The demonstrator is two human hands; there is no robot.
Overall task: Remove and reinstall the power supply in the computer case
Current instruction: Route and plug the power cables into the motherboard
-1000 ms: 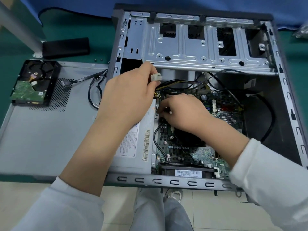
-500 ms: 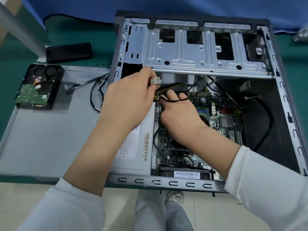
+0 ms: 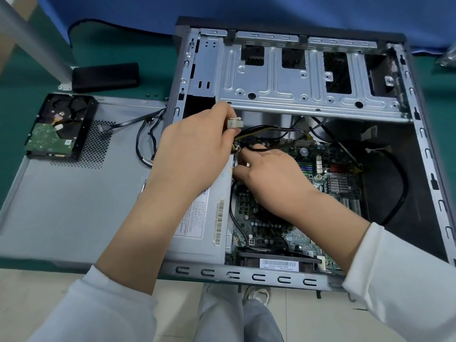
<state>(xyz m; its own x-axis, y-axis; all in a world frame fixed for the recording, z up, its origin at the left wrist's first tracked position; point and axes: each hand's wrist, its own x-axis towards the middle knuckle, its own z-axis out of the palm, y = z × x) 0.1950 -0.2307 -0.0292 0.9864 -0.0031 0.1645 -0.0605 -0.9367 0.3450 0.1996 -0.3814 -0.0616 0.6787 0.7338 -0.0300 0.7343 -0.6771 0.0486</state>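
Green mat (image 3: 118, 45) under open case (image 3: 246, 274); blue cloth (image 3: 222, 11), perhaps, behind.

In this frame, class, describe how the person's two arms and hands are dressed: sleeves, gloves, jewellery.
Both hands are bare: no gloves, rings or watch show on the left hand or the right hand. Each arm wears a plain pale, whitish long sleeve pushed back, leaving the forearms uncovered. No markings are visible on the fabric.

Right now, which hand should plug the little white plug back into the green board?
Probably the left hand: it already pinches the white connector above the motherboard. The right hand is busy, fingers down among the black and yellow cables.
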